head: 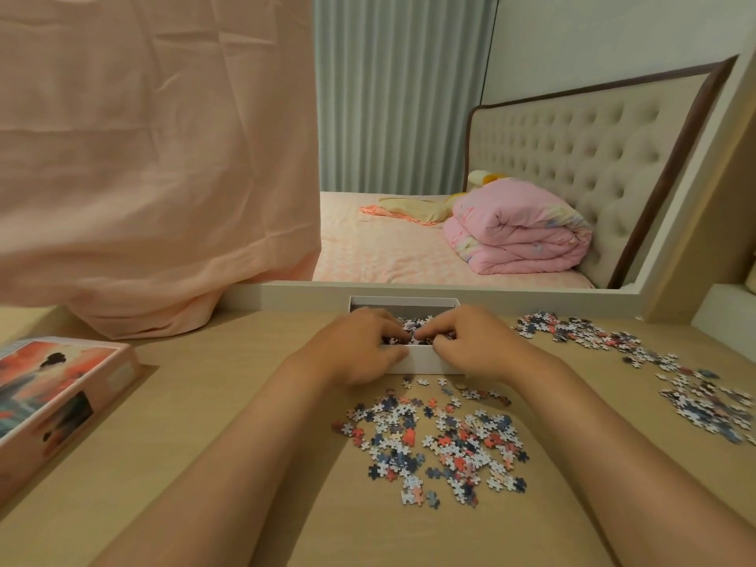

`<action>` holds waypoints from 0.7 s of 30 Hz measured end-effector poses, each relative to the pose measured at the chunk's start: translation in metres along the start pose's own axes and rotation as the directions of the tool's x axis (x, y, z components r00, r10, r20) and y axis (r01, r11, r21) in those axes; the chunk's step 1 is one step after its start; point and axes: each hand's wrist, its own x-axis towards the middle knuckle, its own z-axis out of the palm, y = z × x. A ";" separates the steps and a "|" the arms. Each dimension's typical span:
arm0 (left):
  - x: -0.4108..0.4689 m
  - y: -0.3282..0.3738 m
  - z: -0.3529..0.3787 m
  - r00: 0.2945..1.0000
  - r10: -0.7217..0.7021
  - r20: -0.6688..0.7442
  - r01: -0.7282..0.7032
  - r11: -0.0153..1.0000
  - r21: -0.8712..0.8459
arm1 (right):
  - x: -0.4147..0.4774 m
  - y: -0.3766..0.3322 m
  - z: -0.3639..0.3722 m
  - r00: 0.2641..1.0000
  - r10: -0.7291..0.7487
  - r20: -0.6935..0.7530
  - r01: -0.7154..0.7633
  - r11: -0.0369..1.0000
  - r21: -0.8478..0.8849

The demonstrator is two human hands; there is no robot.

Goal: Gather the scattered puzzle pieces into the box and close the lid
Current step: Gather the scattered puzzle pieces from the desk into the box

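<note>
A white open box (415, 360) stands on the wooden table (245, 403) against the mirror's base, with puzzle pieces inside. My left hand (362, 347) and my right hand (470, 341) both reach over the box's near wall, fingers curled down among the pieces in it. Whether the fingers pinch any pieces is hidden. A heap of loose puzzle pieces (442, 441) lies on the table just in front of the box, between my forearms. A second scatter of pieces (638, 354) stretches along the right side. The box lid (53, 399), printed with a picture, rests at the far left.
A large mirror (450, 157) rises behind the table and reflects a bed, a folded pink quilt and curtains. A pink cloth (143, 157) hangs over the mirror's left half and drapes onto the table. A white ledge (720, 317) stands at the right.
</note>
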 end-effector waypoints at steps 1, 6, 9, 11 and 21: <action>-0.001 0.000 -0.001 1.000 0.002 -0.021 -0.002 1.000 -0.020 | 0.000 0.000 -0.003 1.000 0.006 -0.022 -0.005 1.000 0.025; -0.006 0.006 -0.010 0.985 0.004 -0.173 -0.006 1.000 -0.013 | -0.009 -0.008 -0.025 0.997 0.022 -0.079 -0.010 0.990 0.144; -0.014 0.020 -0.020 0.985 0.015 -0.172 -0.021 0.999 -0.033 | -0.021 -0.013 -0.037 0.995 0.047 0.089 -0.055 0.995 0.088; -0.021 0.031 -0.020 0.997 0.022 -0.073 -0.023 1.000 -0.013 | -0.031 -0.012 -0.041 0.972 0.081 0.221 -0.080 0.997 -0.015; -0.042 0.055 0.009 0.959 0.005 0.284 0.000 1.000 -0.015 | -0.059 -0.013 -0.030 0.858 0.257 0.445 -0.054 0.906 -0.420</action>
